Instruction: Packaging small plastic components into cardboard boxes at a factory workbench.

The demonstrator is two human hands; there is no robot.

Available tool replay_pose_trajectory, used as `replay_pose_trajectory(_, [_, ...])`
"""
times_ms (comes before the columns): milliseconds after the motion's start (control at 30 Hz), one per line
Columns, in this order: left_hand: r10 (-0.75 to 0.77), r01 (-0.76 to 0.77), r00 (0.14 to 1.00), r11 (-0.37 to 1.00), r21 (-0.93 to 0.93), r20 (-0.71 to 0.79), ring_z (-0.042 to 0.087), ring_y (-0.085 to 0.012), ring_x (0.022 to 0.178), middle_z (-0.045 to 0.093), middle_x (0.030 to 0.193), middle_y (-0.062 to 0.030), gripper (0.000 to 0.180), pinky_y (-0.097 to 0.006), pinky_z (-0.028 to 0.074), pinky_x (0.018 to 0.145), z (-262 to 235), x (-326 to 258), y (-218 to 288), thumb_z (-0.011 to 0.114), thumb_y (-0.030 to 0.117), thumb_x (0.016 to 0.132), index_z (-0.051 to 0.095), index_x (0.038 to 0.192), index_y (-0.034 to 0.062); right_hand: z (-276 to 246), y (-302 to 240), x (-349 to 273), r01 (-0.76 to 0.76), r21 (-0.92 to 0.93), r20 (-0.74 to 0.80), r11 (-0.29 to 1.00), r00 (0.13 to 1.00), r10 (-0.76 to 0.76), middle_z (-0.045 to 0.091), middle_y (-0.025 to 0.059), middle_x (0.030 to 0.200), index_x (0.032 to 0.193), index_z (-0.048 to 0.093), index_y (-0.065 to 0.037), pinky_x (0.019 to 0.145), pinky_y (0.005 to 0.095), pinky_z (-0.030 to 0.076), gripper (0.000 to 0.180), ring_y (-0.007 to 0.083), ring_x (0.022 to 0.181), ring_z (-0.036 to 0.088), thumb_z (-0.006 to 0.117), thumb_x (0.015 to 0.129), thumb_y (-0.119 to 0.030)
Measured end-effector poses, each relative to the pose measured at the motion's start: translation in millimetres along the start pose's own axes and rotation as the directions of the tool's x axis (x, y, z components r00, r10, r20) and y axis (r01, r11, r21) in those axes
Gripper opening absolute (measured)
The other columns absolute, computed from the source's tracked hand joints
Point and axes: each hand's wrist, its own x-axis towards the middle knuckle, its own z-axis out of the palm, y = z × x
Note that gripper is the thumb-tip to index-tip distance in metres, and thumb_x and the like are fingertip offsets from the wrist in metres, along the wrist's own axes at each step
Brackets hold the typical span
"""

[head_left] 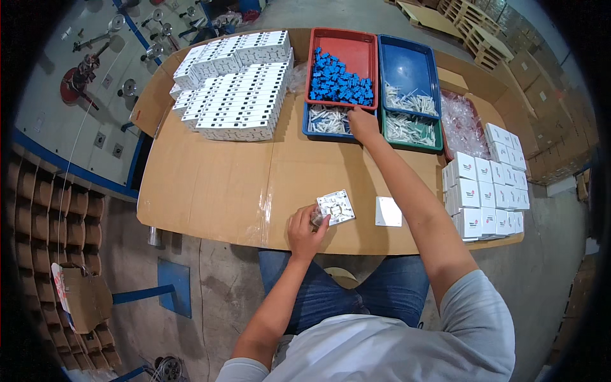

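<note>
On the cardboard tabletop (210,184): the square white plate (337,207) with cut-outs lies near the person, a plain white square (388,211) to its right.
Left hand (305,231): curled around a small translucent packet (316,217) — thumb at the plate's edge.
Right hand (363,126): stretched to the blue tray (328,136) of white plastic pins (328,120); fingertips hidden, so I can't tell its grip.
Tray risk: the red tray (359,48) overhangs there — a knock could spill its blue clips (337,79).
Plate risk: with one-sided contact, a nudge might slide it.
</note>
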Motion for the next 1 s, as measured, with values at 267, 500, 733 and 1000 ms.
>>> replay_pose_trajectory(267, [0.010,-0.010,1.000,1.000,0.009,-0.008,0.066,-0.0278,0.087,0.069,0.100,-0.0085,0.040,-0.041,0.050,0.080,-0.8,-1.4,-1.8,0.086,0.025,0.081,0.069,0.113,0.0057,-3.4,-7.5,10.0,-0.031,0.090,-0.050,0.995,0.998,0.036,0.072,0.0135,0.098,0.095,0.072,-0.010,0.076,0.0510,0.057,0.012,0.0362,0.092,0.072,0.066,0.087,-0.016])
replay_pose_trajectory(500, [0.011,-0.010,1.000,1.000,0.005,-0.004,0.066,-0.0269,0.086,0.069,0.102,-0.0083,0.039,-0.040,0.051,0.080,0.1,-2.6,2.7,0.086,0.021,0.081,0.069,0.113,0.0058,11.5,-7.3,19.2,0.030,-0.017,-0.126,0.999,0.992,-0.032,0.073,0.0158,0.083,0.083,0.076,-0.010,0.066,0.0510,0.057,0.013,0.0350,0.079,0.074,0.065,0.085,-0.016])
replay_pose_trajectory(733, [-0.023,0.023,1.000,1.000,0.010,-0.007,0.065,-0.0290,0.089,0.069,0.100,-0.0084,0.040,-0.042,0.050,0.081,4.6,-9.9,-4.3,0.086,0.026,0.082,0.069,0.113,0.0064,-15.8,-10.6,6.3,-0.076,0.130,-0.103,0.989,0.991,0.090,0.074,0.0175,0.082,0.084,0.076,-0.007,0.070,0.0515,0.058,0.016,0.0369,0.079,0.074,0.067,0.085,-0.020])
replay_pose_trajectory(1000, [0.036,-0.036,0.999,0.999,0.006,-0.036,0.066,-0.0311,0.096,0.069,0.107,-0.0110,0.043,-0.042,0.050,0.085,-3.5,5.3,1.0,0.085,0.025,0.083,0.067,0.117,0.0054,-101.2,-71.2,-114.2,-0.165,0.845,0.291,0.509,0.940,-0.179,0.071,0.0079,0.076,0.097,0.076,-0.002,0.063,0.0291,0.051,0.017,0.0136,0.068,0.064,0.075,0.090,-0.017])
